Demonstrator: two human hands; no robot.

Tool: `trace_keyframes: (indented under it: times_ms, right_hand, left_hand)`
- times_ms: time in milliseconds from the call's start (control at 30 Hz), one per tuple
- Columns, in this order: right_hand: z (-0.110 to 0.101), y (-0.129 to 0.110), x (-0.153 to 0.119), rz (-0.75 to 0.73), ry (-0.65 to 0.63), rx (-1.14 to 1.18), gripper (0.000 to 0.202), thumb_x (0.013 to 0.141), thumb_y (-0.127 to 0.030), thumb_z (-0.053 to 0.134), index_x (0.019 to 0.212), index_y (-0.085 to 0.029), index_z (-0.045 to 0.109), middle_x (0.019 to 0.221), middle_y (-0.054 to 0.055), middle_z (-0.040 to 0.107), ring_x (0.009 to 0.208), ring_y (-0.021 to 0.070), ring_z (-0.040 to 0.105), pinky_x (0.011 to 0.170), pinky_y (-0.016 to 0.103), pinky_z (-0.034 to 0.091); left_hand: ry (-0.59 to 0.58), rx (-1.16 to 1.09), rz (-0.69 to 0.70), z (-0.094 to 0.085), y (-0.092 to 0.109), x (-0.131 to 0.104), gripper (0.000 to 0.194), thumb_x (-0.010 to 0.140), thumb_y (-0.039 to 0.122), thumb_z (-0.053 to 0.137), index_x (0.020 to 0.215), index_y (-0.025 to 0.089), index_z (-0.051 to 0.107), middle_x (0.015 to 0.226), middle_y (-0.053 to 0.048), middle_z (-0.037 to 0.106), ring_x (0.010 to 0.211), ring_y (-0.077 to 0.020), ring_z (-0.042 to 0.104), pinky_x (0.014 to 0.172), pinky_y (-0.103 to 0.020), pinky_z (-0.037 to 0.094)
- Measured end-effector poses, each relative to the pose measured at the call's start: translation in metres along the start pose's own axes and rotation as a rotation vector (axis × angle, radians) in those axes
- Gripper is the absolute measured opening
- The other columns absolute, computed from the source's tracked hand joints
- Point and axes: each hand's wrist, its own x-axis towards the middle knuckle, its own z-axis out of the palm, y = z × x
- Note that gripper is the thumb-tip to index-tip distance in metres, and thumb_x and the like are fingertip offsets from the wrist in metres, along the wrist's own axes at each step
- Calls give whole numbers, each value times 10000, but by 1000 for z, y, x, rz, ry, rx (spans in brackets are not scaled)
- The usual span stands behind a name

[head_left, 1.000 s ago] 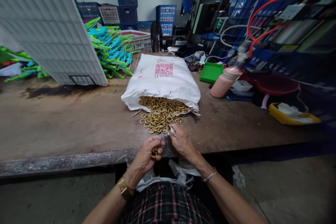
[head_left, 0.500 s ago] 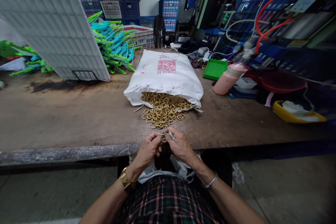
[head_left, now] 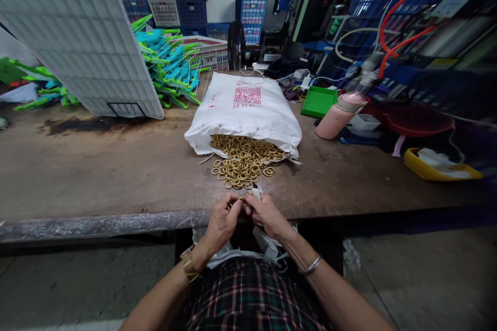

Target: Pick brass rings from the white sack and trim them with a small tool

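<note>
Just over the table's front edge, my left hand [head_left: 223,221] is closed on a brass-coloured ring [head_left: 241,198], pinched between thumb and fingers. Close beside it, my right hand [head_left: 269,216] grips a small pale tool with a dark tip [head_left: 256,193], perhaps a small knife; its exact kind is unclear. The right fingertips almost meet the ring. Ahead of both hands lies a loose pile of brass-coloured rings [head_left: 243,169], spilling from the open mouth of a white woven sack [head_left: 248,114] with red print. Fingers partly hide what each hand holds.
On the left a white ribbed panel [head_left: 97,41] stands upright, with green and blue plastic pieces [head_left: 171,67] behind it. To the right are a pink bottle [head_left: 334,118], a green tray [head_left: 319,101] and a yellow tray [head_left: 438,168]. The table's front edge [head_left: 101,227] runs below my hands.
My right hand has turned the pale tool so that its dark tip now shows, pointing up. My left fingers have curled up and over the ring. The pile and sack stay put.
</note>
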Motion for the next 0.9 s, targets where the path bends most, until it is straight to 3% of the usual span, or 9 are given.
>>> trace_keyframes:
  times_ms: [100,200,467,900]
  right_hand:
    - [-2,0,2,-70,55,-104,261,740,-402,487,600,-189,431,435,-89,360,335,32,222,333,176,153]
    - [-2,-6,0,-150,88,-237,255,749,-347,472,555,-184,448,434,-75,361,393,50,286,382,176,226]
    - [-3,-10,2,-277,147,-439,183,724,-305,445,585,-186,454,501,-59,426,483,79,374,469,197,296]
    - [-4,-8,1,-334,153,-578,190,746,-310,448,604,-184,442,548,-57,399,544,85,366,507,200,276]
  left_hand:
    - [-76,-140,-169,-2,1,0,236,808,379,476,763,155,537,550,39,484,437,-73,410,419,-179,335]
    - [-108,-220,-250,-3,2,-2,269,790,424,492,791,156,519,526,53,454,399,-65,395,362,-161,316]
    - [-61,-311,-291,-4,0,-4,276,765,409,521,905,172,510,517,64,484,377,-58,400,365,-157,338]
    - [-176,-459,-359,-5,5,-1,216,750,362,550,826,184,455,599,54,508,409,-47,423,347,-133,318]
